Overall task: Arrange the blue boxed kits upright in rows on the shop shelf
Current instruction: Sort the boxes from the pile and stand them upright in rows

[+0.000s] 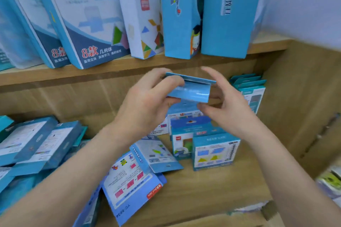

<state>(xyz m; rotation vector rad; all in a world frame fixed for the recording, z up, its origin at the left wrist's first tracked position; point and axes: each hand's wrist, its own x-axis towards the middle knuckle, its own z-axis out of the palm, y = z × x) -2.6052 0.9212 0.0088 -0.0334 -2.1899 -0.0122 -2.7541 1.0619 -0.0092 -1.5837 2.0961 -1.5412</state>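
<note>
Gripping blue kit (190,89) in left hand (145,103) | fallen box (129,188): YC-8834

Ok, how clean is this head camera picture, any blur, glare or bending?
Head view: even soft light, faint shadows; a pale sheen on the held blue box; left hand fairly sharp; the lower right corner and far-left boxes smear; wide-angle lens bows the upper shelf edge.
</note>
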